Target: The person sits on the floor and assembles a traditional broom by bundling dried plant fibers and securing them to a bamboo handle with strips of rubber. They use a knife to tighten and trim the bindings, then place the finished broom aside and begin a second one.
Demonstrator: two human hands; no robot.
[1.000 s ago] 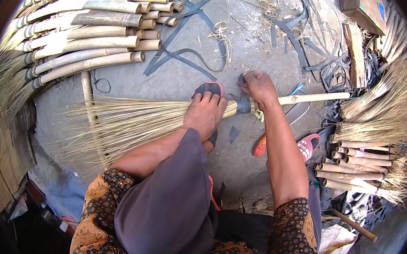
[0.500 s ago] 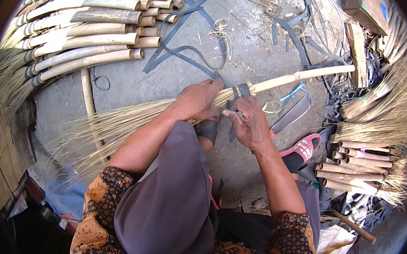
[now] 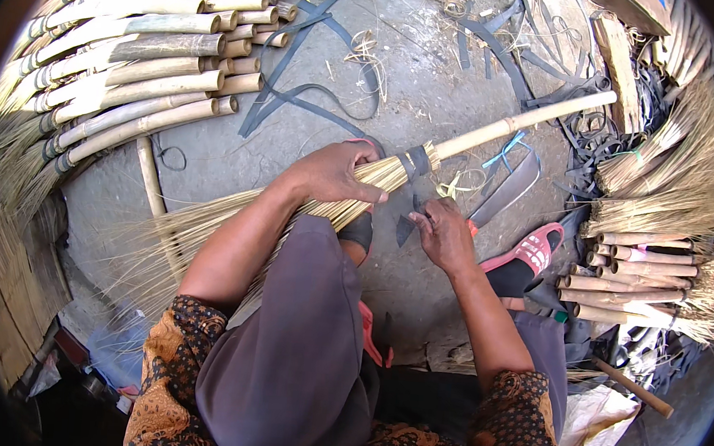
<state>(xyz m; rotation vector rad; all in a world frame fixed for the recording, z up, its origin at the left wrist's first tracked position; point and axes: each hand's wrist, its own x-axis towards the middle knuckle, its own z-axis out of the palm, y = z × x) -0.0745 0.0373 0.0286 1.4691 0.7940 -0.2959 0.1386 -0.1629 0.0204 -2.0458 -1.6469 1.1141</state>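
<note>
A broom lies slantwise across my front, with its bamboo handle [image 3: 527,123] toward the upper right and its straw bristles [image 3: 195,226] fanning to the lower left. My left hand [image 3: 336,174] is wrapped round the bristles just below the joint. A black rubber strip [image 3: 416,162] is wound round that joint, and its loose end hangs down. My right hand [image 3: 448,235], fingers closed, pinches this hanging strip; its fingertips partly hide the grip. Close beyond the right hand, a broad-bladed knife [image 3: 508,189] lies on the floor, with a blue tie near its tip.
Finished-looking bamboo-handled brooms [image 3: 149,77] are stacked at the upper left. At the right lie straw bundles [image 3: 666,182] and short bamboo-handled bundles [image 3: 632,285]. Rubber strips [image 3: 308,104] and straw scraps litter the concrete floor. A wooden-handled tool [image 3: 631,387] rests at lower right.
My right hand has moved off the joint, down and slightly right, baring the wound strip. My left hand has shifted a little left and down along the bristles. The handle end has risen slightly.
</note>
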